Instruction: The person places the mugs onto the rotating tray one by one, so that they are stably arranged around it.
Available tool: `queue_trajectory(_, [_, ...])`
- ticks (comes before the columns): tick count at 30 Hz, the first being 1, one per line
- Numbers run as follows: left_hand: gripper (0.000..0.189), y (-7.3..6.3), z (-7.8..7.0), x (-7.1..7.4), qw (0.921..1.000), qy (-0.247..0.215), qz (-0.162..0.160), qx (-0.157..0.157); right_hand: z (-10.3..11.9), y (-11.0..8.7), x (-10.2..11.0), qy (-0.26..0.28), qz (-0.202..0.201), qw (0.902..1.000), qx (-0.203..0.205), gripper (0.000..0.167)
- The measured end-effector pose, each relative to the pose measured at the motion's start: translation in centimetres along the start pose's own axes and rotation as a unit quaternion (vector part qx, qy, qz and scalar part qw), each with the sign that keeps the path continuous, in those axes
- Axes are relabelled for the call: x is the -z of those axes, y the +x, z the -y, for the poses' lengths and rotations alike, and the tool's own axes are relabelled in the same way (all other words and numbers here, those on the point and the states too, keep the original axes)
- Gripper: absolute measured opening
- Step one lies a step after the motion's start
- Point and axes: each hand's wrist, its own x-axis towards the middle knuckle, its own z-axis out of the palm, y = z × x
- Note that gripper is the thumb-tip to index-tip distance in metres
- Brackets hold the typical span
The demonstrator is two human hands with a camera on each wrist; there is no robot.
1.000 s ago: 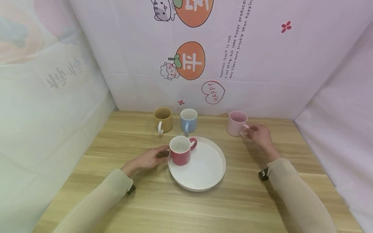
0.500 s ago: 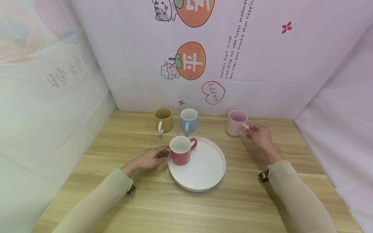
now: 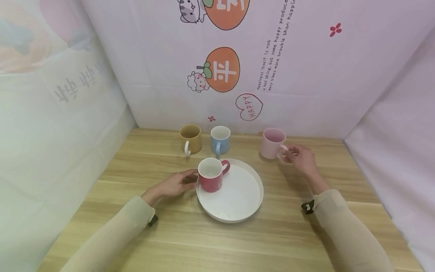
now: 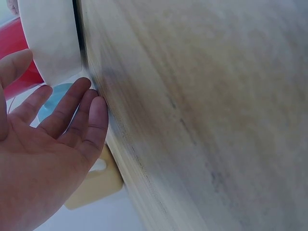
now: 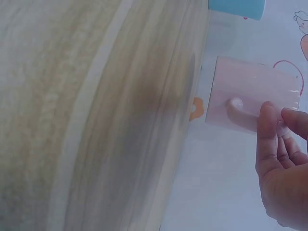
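Note:
My right hand (image 3: pixel 302 158) pinches the handle of a pink mug (image 3: pixel 270 147) at the back right. In the right wrist view, thumb and fingertips meet on that handle, and a strip of backdrop shows between the mug's base (image 5: pixel 211 96) and the table. A red mug (image 3: pixel 210 183) with a white inside stands upright at the left side of a round white tray (image 3: pixel 242 200), its handle pointing back right. My left hand (image 3: pixel 175 184) is beside it at the tray's left rim, fingers loosely extended; in the left wrist view its palm (image 4: pixel 43 149) holds nothing.
Behind the tray stand a mustard mug (image 3: pixel 194 143) with a white handle and a light blue mug (image 3: pixel 222 145), both handles facing forward. The wooden table (image 3: pixel 190 241) ends at a printed cloth backdrop (image 3: pixel 163 94), with white cloth on both sides.
My right hand has moved the pink mug slightly to the left. The left hand, the red mug and the tray have stayed in place.

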Motion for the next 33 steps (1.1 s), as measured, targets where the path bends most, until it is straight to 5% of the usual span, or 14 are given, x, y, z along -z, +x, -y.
queue_trajectory(13, [0.053,0.0,0.0,0.1,1.0,0.002,0.002,0.0,1.5,-1.0,-0.1,0.015,0.004,0.9992,0.036,0.033])
queue_trajectory(23, [0.054,0.1,0.3,0.0,1.0,0.005,0.005,0.002,2.2,-2.0,-0.2,-0.04,0.021,0.9985,0.03,0.033])
queue_trajectory(33, [0.054,0.1,0.0,0.0,1.0,-0.004,0.005,0.004,3.1,-2.9,-0.5,-0.005,0.026,0.9988,0.04,0.028])
